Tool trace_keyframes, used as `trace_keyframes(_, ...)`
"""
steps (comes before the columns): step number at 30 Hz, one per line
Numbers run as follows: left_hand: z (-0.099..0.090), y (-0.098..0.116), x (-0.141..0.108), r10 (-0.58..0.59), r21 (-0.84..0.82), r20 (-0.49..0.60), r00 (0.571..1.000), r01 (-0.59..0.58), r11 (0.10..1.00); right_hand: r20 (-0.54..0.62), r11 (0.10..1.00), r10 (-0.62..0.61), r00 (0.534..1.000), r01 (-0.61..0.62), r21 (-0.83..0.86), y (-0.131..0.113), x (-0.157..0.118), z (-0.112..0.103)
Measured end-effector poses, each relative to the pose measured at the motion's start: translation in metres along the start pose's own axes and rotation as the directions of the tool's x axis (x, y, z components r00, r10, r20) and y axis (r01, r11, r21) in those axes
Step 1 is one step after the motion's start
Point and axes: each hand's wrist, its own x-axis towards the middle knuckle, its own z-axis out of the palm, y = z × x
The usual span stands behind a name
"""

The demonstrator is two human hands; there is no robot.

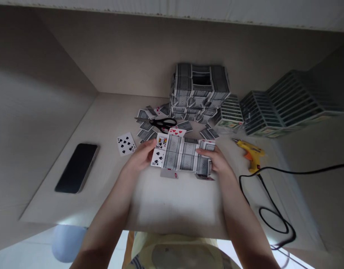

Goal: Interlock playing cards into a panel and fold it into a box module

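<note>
Between my hands is a structure of joined playing cards (179,154), mostly showing grey patterned backs. Face-up cards stick out at its left end, among them an eight of spades (157,157), and other card flaps jut from its top and bottom edges. My left hand (145,152) is closed on the left end, by the face-up cards. My right hand (216,157) grips the right end, its thumb lying across the card backs and the other fingers hidden behind. Just beyond the structure, black-handled scissors (163,122) lie on scattered cards (146,125).
A larger block built of cards (200,87) stands at the back wall. Right of it are smaller stacked card boxes (230,112) and stepped ones (261,114). A yellow glue gun (253,154) with a black cord (272,213) lies right. A phone (77,168) and a loose seven of spades (126,144) lie left.
</note>
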Motion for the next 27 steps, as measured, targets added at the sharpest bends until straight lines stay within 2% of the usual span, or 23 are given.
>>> trace_keyframes(3,0.007,-0.002,0.001,0.033,0.076,-0.091,0.995,-0.026,0.997,0.037,0.999,-0.009,0.999,0.01,-0.039,-0.001,-0.001,0.003)
trace_keyframes(6,0.01,-0.007,0.005,0.094,0.197,-0.209,0.973,-0.052,0.979,0.086,0.996,-0.003,0.996,0.011,-0.086,-0.001,-0.002,0.004)
trace_keyframes(8,0.01,-0.011,0.007,0.114,0.243,-0.25,0.961,-0.052,0.969,0.092,0.994,-0.009,0.996,0.018,-0.104,-0.002,-0.002,0.004)
trace_keyframes(15,0.006,-0.013,0.008,0.092,0.179,-0.222,0.971,-0.052,0.982,0.081,0.993,-0.003,0.997,0.012,-0.116,0.0,-0.001,0.002)
trace_keyframes(20,0.004,-0.013,0.009,0.084,0.219,-0.224,0.971,-0.034,0.975,0.084,0.994,-0.006,0.996,0.015,-0.109,0.001,0.0,0.002)
trace_keyframes(23,0.003,-0.01,0.008,0.072,0.187,-0.165,0.984,-0.04,0.982,0.093,0.995,-0.02,0.995,0.029,-0.095,0.001,0.0,0.001)
trace_keyframes(27,0.001,-0.002,0.004,0.012,0.039,-0.073,0.997,-0.009,0.999,0.097,0.996,-0.031,0.995,0.039,-0.083,0.003,0.002,0.0)
